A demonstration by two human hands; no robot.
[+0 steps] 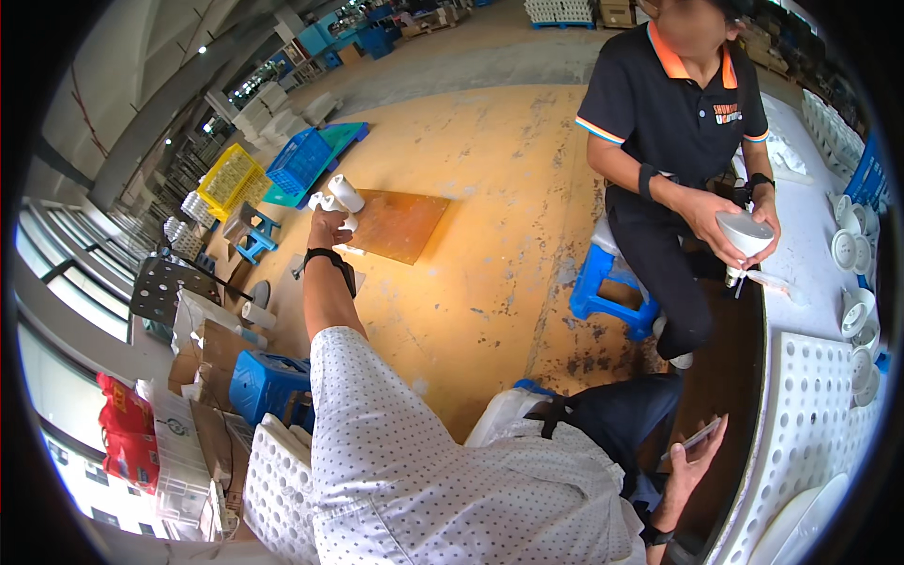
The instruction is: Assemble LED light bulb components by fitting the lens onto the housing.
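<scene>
Left hand [327,226] stretched out to person's left, closed round white ceramic piece [341,198], held high above yellow floor [490,217], near orange board [400,224]. Right hand [695,459] low by lap, fingers curled round phone [695,438]. Co-worker on blue stool [603,287] grips white bowl-shaped part [744,231] in both hands beside white table [810,245]. Piece likely light, stiff, smooth (probably brittle, chips if knocked). Best taken round thick body, not thin rim; firm wrap, since glaze may slip.
</scene>
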